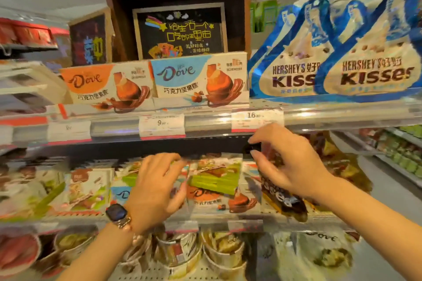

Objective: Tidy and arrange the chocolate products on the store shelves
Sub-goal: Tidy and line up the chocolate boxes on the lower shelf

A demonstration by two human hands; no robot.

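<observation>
From the head view, your right hand pinches the top edge of a dark brown, soft foil chocolate bag on the middle shelf; it's light and crinkly, so keep gripping the seam. Your left hand, fingers curled, grasps the orange-and-green Dove packet beside it.

One box is orange and white, its neighbour pale blue and white. The bags are cream with blue trim. The watch is dark blue.

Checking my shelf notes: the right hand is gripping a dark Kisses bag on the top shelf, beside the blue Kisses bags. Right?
Not quite. In the head view the right hand grips the dark Kisses bag on the middle shelf, below the blue Kisses bags.
</observation>
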